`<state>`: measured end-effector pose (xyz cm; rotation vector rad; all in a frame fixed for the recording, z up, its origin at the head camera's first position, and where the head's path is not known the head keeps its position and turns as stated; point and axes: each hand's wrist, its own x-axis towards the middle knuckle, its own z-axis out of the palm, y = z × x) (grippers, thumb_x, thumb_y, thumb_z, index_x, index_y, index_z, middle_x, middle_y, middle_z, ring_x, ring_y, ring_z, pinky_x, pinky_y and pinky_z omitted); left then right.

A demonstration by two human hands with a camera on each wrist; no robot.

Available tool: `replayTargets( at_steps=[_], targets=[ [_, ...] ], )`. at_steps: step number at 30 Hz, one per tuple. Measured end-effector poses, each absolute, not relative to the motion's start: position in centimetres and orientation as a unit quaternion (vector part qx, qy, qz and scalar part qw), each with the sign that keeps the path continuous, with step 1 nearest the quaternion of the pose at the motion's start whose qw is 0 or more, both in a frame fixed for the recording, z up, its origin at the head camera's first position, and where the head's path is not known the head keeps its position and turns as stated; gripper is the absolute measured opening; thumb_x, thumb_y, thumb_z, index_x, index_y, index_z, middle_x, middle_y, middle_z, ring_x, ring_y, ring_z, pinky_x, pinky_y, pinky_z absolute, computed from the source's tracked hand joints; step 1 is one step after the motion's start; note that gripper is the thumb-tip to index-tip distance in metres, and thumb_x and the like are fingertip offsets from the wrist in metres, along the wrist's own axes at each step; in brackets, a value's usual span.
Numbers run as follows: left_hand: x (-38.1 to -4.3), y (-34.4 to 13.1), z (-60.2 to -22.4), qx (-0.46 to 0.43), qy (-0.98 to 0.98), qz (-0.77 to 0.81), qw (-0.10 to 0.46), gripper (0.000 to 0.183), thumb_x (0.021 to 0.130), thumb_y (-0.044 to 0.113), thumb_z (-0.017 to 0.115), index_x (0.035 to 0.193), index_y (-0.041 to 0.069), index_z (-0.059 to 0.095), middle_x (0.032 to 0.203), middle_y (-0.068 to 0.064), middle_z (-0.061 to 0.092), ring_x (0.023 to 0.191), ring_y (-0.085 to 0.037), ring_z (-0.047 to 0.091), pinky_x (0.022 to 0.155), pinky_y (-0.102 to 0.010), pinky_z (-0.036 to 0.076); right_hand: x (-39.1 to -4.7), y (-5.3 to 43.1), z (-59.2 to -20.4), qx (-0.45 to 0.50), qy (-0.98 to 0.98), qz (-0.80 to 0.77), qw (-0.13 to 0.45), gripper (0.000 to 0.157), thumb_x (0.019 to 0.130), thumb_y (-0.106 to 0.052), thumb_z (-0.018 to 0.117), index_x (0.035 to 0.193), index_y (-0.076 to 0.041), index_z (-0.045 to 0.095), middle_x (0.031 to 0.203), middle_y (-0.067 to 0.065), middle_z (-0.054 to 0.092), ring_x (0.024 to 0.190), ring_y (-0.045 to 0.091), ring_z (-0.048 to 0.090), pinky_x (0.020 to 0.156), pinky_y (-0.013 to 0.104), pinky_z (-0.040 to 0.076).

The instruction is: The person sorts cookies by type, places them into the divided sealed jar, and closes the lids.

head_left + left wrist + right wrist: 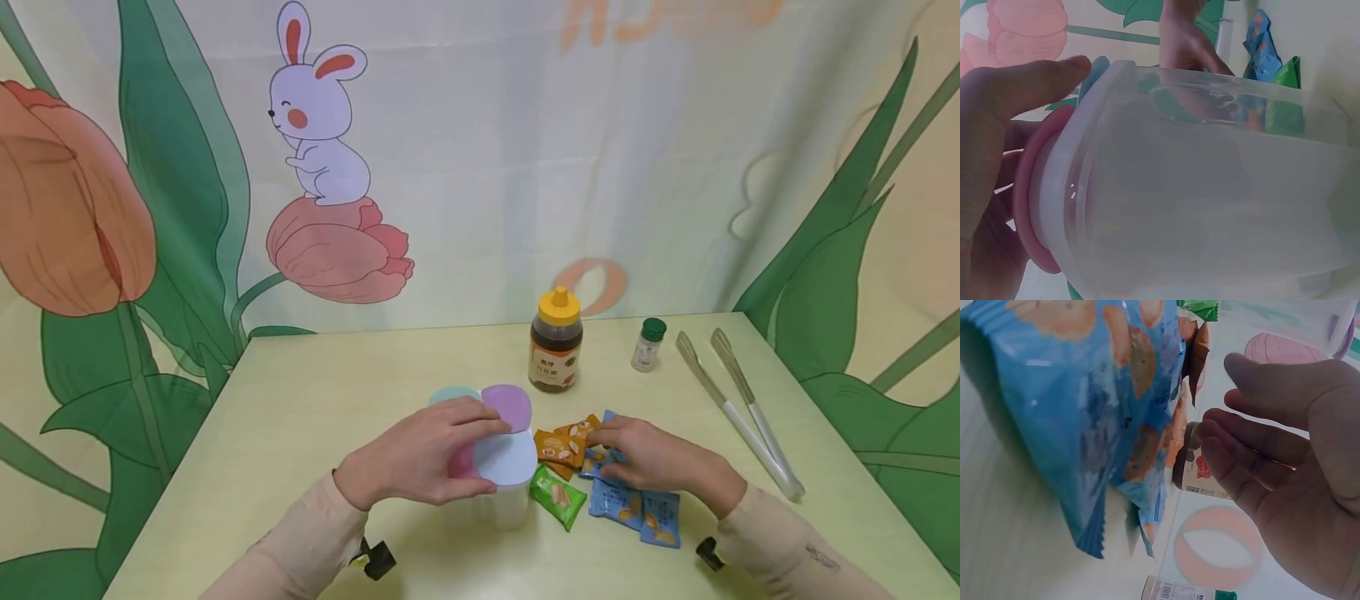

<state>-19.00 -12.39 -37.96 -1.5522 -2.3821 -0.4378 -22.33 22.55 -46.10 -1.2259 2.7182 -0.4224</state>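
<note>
My left hand (427, 454) rests across the top of a clear plastic storage box (1197, 200) with several coloured lids. Its thumb lies at the front edge of the light blue lid (508, 458), and its fingertips reach the edge by the purple lid (508, 407). Under the palm, the pink lid (1041, 194) is partly hidden. My right hand (652, 454) hovers at the snack packets, fingers loosely bent and nothing between them. Closest to it are blue packets (1085, 394); orange packets (558, 448) and a green packet (558, 497) lie between it and the box.
Behind the packets stands a honey bottle (555, 346) with a yellow cap. A small green-capped shaker (648, 346) is to its right, and metal tongs (750, 417) lie at the table's right side. A printed curtain (465, 167) hangs along the back edge.
</note>
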Motion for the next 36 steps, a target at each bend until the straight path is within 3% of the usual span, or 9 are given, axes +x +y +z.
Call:
replayTargets(
  at_steps=[27, 36],
  targets=[
    [-18.4, -11.8, -38.1, -0.532, -0.827, -0.135, 0.118, 0.048, 0.084, 0.046, 0.072, 0.118, 0.012, 0.066, 0.117, -0.001, 0.063, 0.112, -0.015, 0.056, 0.100, -0.029, 0.047, -23.5, 22.4, -47.7, -0.378, 0.908, -0.146, 0.107, 0.037, 0.088, -0.019, 0.072, 0.122, -0.008, 0.065, 0.109, -0.001, 0.068, 0.100, 0.015, 0.063, 0.082, 0.034, 0.054],
    [-18.3, -11.4, -38.2, -0.538, -0.822, -0.139, 0.123, 0.045, 0.084, 0.045, 0.072, 0.113, 0.011, 0.068, 0.113, 0.000, 0.062, 0.107, -0.014, 0.055, 0.094, -0.024, 0.049, -23.4, 22.5, -47.8, -0.381, 0.906, -0.150, 0.109, 0.031, 0.087, -0.021, 0.074, 0.115, -0.010, 0.067, 0.092, -0.007, 0.063, 0.080, 0.009, 0.055, 0.066, 0.025, 0.047]
  ],
)
